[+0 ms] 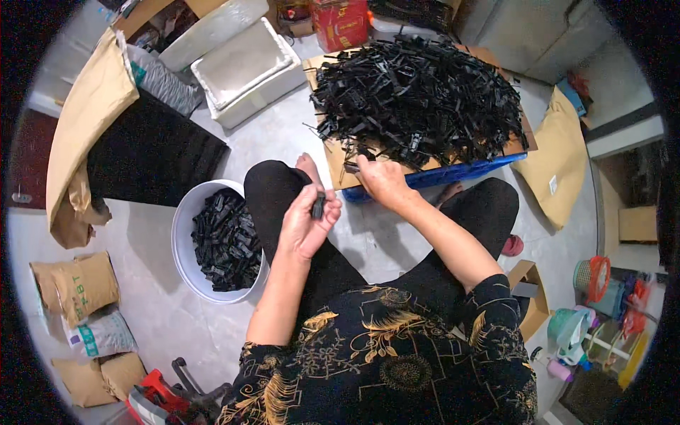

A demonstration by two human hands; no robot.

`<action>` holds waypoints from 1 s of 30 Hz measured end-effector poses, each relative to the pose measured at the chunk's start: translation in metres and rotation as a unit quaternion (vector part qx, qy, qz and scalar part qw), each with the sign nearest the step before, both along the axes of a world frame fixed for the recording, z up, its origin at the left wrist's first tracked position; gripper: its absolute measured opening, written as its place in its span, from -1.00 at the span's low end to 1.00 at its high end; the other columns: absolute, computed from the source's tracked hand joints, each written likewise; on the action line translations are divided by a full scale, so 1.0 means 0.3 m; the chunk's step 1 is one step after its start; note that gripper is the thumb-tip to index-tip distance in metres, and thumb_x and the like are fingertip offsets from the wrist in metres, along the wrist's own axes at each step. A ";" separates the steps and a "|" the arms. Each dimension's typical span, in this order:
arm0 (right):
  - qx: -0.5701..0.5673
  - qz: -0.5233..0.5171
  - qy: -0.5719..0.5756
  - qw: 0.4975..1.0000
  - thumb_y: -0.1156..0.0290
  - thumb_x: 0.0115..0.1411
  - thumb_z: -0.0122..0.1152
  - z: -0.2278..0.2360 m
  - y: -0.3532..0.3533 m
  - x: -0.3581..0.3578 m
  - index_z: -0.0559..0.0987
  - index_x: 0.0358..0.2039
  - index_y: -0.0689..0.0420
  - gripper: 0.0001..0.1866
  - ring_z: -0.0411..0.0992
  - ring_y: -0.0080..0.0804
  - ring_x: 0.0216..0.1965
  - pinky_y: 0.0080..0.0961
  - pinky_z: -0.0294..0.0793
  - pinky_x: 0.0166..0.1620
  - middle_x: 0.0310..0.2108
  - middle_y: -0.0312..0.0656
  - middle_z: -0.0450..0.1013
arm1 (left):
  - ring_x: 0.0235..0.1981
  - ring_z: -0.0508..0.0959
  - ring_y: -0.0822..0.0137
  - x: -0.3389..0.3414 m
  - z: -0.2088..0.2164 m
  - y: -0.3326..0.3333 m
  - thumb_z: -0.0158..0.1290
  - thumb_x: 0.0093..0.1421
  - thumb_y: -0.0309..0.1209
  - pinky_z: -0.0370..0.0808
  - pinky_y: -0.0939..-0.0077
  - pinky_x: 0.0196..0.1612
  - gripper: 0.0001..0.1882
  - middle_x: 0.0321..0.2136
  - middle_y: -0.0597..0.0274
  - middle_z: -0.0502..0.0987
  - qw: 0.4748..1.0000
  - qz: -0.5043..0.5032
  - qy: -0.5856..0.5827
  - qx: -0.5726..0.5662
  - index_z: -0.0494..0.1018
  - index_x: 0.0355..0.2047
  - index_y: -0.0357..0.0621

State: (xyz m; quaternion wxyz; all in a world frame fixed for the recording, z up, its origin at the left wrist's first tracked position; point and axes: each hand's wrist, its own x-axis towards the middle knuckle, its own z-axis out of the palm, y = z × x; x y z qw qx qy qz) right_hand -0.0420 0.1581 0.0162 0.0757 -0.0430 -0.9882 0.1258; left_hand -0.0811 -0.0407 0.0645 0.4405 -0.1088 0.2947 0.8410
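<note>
My left hand (309, 221) is raised above my left knee, its fingers curled around a small black plastic part (319, 205). Farther off, my right hand (383, 183) reaches to the near left edge of a large heap of black plastic pieces (418, 99). Its fingers pinch a black plastic piece (352, 167) at that edge. The heap lies on a cardboard sheet (335, 157) over a blue crate (460, 173). Left of my left knee stands a white bucket (181, 249) holding many small black parts (225, 241).
A white foam box (248, 85) stands at the back left, beside a large black box (152, 152) with brown paper over it. Paper sacks (78, 287) lie at the far left. A tan sack (556, 166) leans right of the crate. An opened carton (531, 297) sits near my right elbow.
</note>
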 end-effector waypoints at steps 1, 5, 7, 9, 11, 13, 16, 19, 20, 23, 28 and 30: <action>-0.049 0.005 0.011 0.999 0.36 0.07 0.08 0.029 0.008 0.011 0.35 -0.33 0.15 -0.80 0.45 -0.05 -0.53 -0.21 0.42 -0.48 -0.62 -0.02 0.43 | -0.43 0.52 0.22 0.008 -0.012 -0.002 -0.07 0.22 -0.38 0.53 0.44 -0.38 -0.87 -0.44 0.08 0.47 1.000 -0.004 -0.007 -0.003 0.36 -0.38 -0.18; -0.160 0.046 0.027 0.986 0.36 0.10 0.07 0.080 0.043 0.041 0.37 -0.18 0.09 -0.74 0.45 -0.02 -0.43 -0.17 0.41 -0.40 -0.52 0.01 0.44 | -0.43 0.53 0.24 0.035 -0.032 -0.010 -0.07 0.19 -0.47 0.53 0.46 -0.39 -0.90 -0.44 0.10 0.48 1.000 -0.021 -0.003 -0.017 0.35 -0.30 -0.22; -0.204 0.085 0.048 0.974 0.34 0.11 0.08 0.141 0.045 0.072 0.38 -0.15 0.05 -0.73 0.45 -0.02 -0.45 -0.14 0.40 -0.41 -0.53 -0.01 0.44 | -0.46 0.52 0.31 0.048 0.002 0.007 -0.08 0.21 -0.42 0.50 0.55 -0.43 -0.84 -0.46 0.17 0.48 0.995 -0.044 0.038 -0.083 0.33 -0.22 -0.20; -0.186 0.121 0.060 0.973 0.40 0.08 0.12 0.208 0.024 0.113 0.41 -0.16 0.08 -0.72 0.46 -0.05 -0.46 -0.22 0.42 -0.41 -0.50 -0.02 0.44 | -0.48 0.52 0.35 0.050 -0.006 0.007 -0.08 0.23 -0.37 0.48 0.59 -0.45 -0.83 -0.46 0.19 0.48 0.995 -0.066 0.056 -0.046 0.34 -0.22 -0.19; -0.136 0.175 0.071 0.973 0.48 0.03 0.18 0.236 0.018 0.158 0.43 -0.18 0.12 -0.70 0.47 -0.11 -0.47 -0.33 0.44 -0.44 -0.46 -0.06 0.46 | -0.54 0.47 0.50 0.055 0.003 0.018 -0.09 0.26 -0.20 0.41 0.69 -0.50 -0.68 -0.46 0.24 0.47 0.984 -0.135 0.113 -0.024 0.34 -0.15 -0.19; -0.150 0.196 0.096 0.964 0.48 0.01 0.19 0.268 0.003 0.197 0.43 -0.17 0.13 -0.68 0.47 -0.12 -0.47 -0.34 0.44 -0.45 -0.46 -0.07 0.47 | -0.55 0.46 0.52 0.073 0.027 0.024 -0.09 0.25 -0.15 0.39 0.71 -0.51 -0.62 -0.45 0.25 0.47 0.975 -0.181 0.130 -0.006 0.33 -0.10 -0.20; -0.147 0.221 0.134 0.955 0.48 -0.03 0.22 0.287 0.002 0.255 0.44 -0.14 0.12 -0.62 0.46 -0.18 -0.53 -0.37 0.42 -0.53 -0.53 -0.16 0.45 | -0.57 0.42 0.58 0.100 0.063 0.025 -0.09 0.22 -0.04 0.33 0.78 -0.54 -0.46 -0.41 0.27 0.47 0.954 -0.246 0.171 0.028 0.27 0.03 -0.22; -0.109 0.245 0.129 0.955 0.48 -0.08 0.23 0.291 -0.009 0.305 0.45 -0.08 0.09 -0.54 0.38 -0.34 -0.66 -0.45 0.37 -0.60 -0.68 -0.27 0.34 | -0.59 0.39 0.58 0.114 0.037 0.017 0.00 0.14 0.04 0.31 0.79 -0.57 -0.40 -0.38 0.22 0.48 0.924 -0.328 0.188 0.067 0.30 -0.03 -0.22; -0.110 0.242 0.129 0.955 0.48 -0.08 0.23 0.288 -0.016 0.314 0.45 -0.08 0.09 -0.54 0.38 -0.34 -0.66 -0.45 0.37 -0.60 -0.68 -0.27 0.34 | -0.59 0.39 0.58 0.119 0.031 0.015 0.00 0.14 0.04 0.31 0.79 -0.57 -0.40 -0.38 0.22 0.48 0.923 -0.330 0.187 0.066 0.30 -0.03 -0.22; -0.106 0.249 0.168 0.948 0.48 -0.09 0.21 0.276 -0.025 0.336 0.44 -0.04 0.07 -0.50 0.36 -0.41 -0.67 -0.49 0.35 -0.62 -0.69 -0.30 0.31 | -0.64 0.34 0.58 0.132 0.033 0.016 0.04 0.13 0.00 0.25 0.80 -0.60 -0.43 -0.38 0.16 0.48 0.918 -0.347 0.165 0.101 0.31 -0.07 -0.23; -0.052 0.240 0.128 0.961 0.50 -0.07 0.19 0.270 -0.013 0.368 0.43 -0.03 0.08 -0.51 0.38 -0.40 -0.65 -0.49 0.37 -0.59 -0.63 -0.29 0.36 | -0.65 0.33 0.56 0.142 0.039 0.018 0.04 0.17 -0.10 0.24 0.77 -0.62 -0.55 -0.38 0.14 0.48 0.924 -0.345 0.144 0.076 0.32 -0.11 -0.20; -0.046 0.239 0.111 0.964 0.51 -0.05 0.18 0.249 -0.021 0.371 0.42 -0.03 0.10 -0.51 0.38 -0.38 -0.64 -0.48 0.39 -0.57 -0.58 -0.25 0.39 | -0.64 0.34 0.55 0.156 0.035 0.028 0.04 0.18 -0.16 0.23 0.76 -0.63 -0.60 -0.39 0.14 0.48 0.930 -0.336 0.133 0.069 0.31 -0.10 -0.17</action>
